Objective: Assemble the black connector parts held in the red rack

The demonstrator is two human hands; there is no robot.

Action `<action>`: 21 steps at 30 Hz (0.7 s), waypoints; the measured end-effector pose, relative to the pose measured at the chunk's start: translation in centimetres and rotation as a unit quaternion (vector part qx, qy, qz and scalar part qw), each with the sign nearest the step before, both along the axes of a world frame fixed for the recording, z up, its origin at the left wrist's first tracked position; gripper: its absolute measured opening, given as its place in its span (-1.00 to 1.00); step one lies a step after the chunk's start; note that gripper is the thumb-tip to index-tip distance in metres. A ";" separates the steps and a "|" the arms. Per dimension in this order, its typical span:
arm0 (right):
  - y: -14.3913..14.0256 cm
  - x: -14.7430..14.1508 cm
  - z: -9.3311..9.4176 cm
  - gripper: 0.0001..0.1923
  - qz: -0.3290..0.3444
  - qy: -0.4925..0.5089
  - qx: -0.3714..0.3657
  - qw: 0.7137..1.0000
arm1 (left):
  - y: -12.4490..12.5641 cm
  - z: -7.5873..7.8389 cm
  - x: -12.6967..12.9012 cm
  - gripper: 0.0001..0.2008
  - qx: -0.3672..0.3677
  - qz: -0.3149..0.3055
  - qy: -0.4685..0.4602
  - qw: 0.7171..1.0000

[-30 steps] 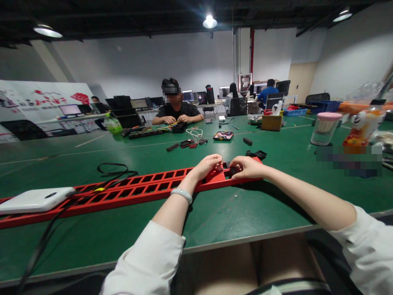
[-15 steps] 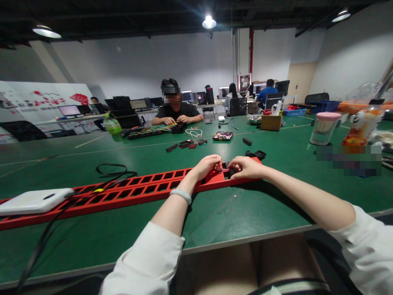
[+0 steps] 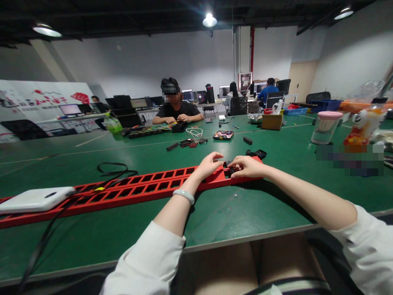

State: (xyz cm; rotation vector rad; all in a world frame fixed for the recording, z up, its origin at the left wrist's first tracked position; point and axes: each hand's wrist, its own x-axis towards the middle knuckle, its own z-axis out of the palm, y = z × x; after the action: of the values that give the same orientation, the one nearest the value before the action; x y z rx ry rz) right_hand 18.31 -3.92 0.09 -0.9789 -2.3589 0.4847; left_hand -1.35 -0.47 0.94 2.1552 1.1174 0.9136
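Observation:
A long red slotted frame (image 3: pixel 135 189) lies across the green table (image 3: pixel 233 213) in front of me. My left hand (image 3: pixel 209 165) rests on the frame near its right end, fingers slightly lifted. My right hand (image 3: pixel 249 167) pinches a small black part (image 3: pixel 229 169) that sits in a slot at the frame's right end. Whether the left fingers touch the part is hard to tell. A pale bracelet (image 3: pixel 183 195) circles my left wrist.
A white flat device (image 3: pixel 33 199) lies on the frame's left end, with a black cable (image 3: pixel 112 169) beside it. More black parts (image 3: pixel 257 154) lie beyond my hands. A person (image 3: pixel 175 108) works across the table. A clear jar (image 3: pixel 324 128) and a yellow box (image 3: pixel 272 122) stand at right.
My left hand's fingers have lifted and spread a little above the frame. My right hand stays on the black part; the rest is unchanged.

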 end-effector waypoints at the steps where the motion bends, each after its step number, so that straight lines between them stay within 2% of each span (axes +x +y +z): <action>1: 0.0 0.0 0.1 -0.55 0.002 -0.002 0.000 1.000 | -0.1 0.0 0.0 -0.71 0.012 0.007 0.023 1.000; 4: -0.2 -0.1 0.2 -0.59 0.007 -0.002 -0.002 1.000 | -0.4 0.0 0.2 -0.65 0.037 0.011 0.096 0.995; 8: -0.3 -0.2 0.2 -0.64 0.007 -0.007 -0.009 1.000 | -0.7 0.0 0.6 -0.64 0.057 -0.018 0.167 0.984; 15: -0.1 -0.3 -0.3 -0.66 0.000 0.003 -0.004 1.000 | -1.0 0.1 0.7 -0.56 0.047 -0.056 0.173 0.982; 21: 0.0 -0.2 0.0 -0.68 0.007 -0.008 -0.015 1.000 | -0.6 -0.4 1.1 -0.31 0.026 -0.009 0.260 0.965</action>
State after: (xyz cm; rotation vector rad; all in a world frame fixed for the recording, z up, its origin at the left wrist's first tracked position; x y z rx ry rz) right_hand 18.07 -3.97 0.07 -0.9833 -2.3801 0.5211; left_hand -0.22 -1.09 0.56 2.5222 1.3167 0.3696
